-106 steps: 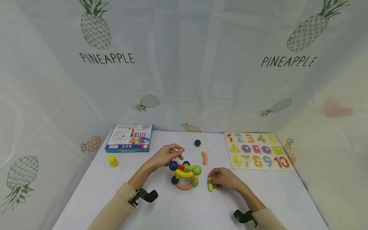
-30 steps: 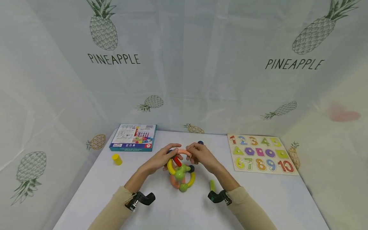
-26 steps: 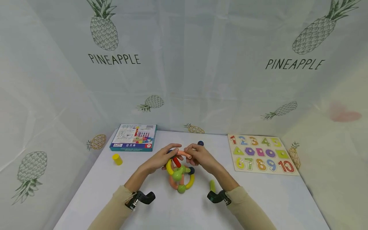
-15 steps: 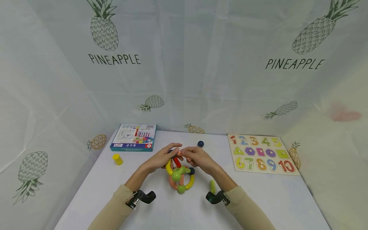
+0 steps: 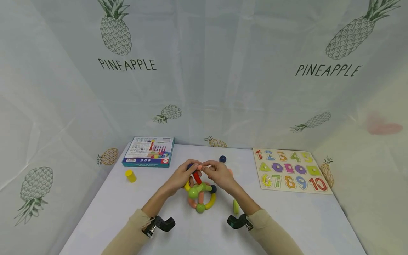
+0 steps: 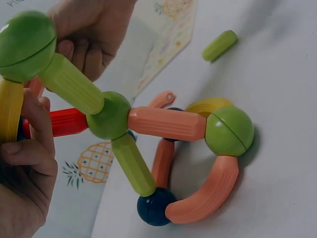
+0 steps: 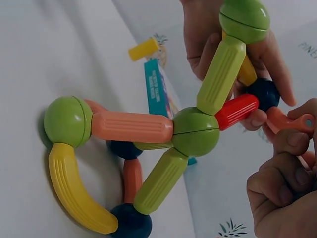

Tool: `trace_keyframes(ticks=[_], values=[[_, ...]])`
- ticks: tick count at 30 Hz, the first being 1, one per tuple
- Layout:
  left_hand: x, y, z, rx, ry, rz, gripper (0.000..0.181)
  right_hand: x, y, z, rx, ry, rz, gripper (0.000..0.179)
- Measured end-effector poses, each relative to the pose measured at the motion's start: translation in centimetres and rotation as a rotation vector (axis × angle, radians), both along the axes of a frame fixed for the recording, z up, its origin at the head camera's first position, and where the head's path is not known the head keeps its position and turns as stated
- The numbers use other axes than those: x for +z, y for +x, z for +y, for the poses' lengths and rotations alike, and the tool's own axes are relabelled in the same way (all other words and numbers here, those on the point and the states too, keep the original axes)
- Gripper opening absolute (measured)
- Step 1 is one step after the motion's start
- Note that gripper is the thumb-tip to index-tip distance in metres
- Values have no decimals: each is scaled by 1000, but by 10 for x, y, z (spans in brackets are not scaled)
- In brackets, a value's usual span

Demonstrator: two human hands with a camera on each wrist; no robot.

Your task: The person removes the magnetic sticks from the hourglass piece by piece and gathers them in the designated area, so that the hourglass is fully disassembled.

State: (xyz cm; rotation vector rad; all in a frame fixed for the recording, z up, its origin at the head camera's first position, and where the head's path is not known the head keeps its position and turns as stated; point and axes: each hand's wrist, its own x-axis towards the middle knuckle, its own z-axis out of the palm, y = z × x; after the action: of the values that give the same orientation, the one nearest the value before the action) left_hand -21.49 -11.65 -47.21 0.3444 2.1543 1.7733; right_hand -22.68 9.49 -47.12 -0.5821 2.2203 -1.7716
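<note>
A frame of magnetic rods and balls (image 5: 193, 193) stands on the table, its upper part tilted toward my left hand (image 5: 175, 181). That hand grips it around a dark blue ball (image 7: 264, 95), where a red rod (image 7: 237, 112) and a yellow rod meet. With thumb and fingertips, my right hand (image 5: 221, 177) pinches a curved orange rod (image 7: 293, 123) that reaches to this ball. Fingers hide part of the rod in the head view. Green balls, light green rods and orange rods make up the centre and base, with a curved yellow rod (image 7: 74, 193) low down.
A loose light green rod (image 5: 236, 206) lies by my right wrist. Behind the hands are a dark blue ball (image 5: 222, 159) and a partly hidden orange rod (image 5: 231, 172). A yellow cylinder (image 5: 130, 176) and toy box (image 5: 148, 152) stand left; a number puzzle board (image 5: 291, 171) lies right.
My right hand has let go of the light green rod and moved to the frame, now pinching the curved orange rod, which has turned. The frame has tilted, my left hand still gripping it.
</note>
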Motion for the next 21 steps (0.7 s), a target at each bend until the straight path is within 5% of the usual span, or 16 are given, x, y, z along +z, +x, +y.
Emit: trace_keyframes(ticks=[10, 15, 21], values=[[-5, -1, 4, 21, -7, 32, 44, -8, 0, 2, -67, 43, 83, 33], [-6, -1, 4, 28, -23, 37, 43, -14, -6, 13, -196, 61, 20, 33], [-5, -1, 5, 29, -18, 32, 42, -19, -10, 36, -238, 3, -77, 39]])
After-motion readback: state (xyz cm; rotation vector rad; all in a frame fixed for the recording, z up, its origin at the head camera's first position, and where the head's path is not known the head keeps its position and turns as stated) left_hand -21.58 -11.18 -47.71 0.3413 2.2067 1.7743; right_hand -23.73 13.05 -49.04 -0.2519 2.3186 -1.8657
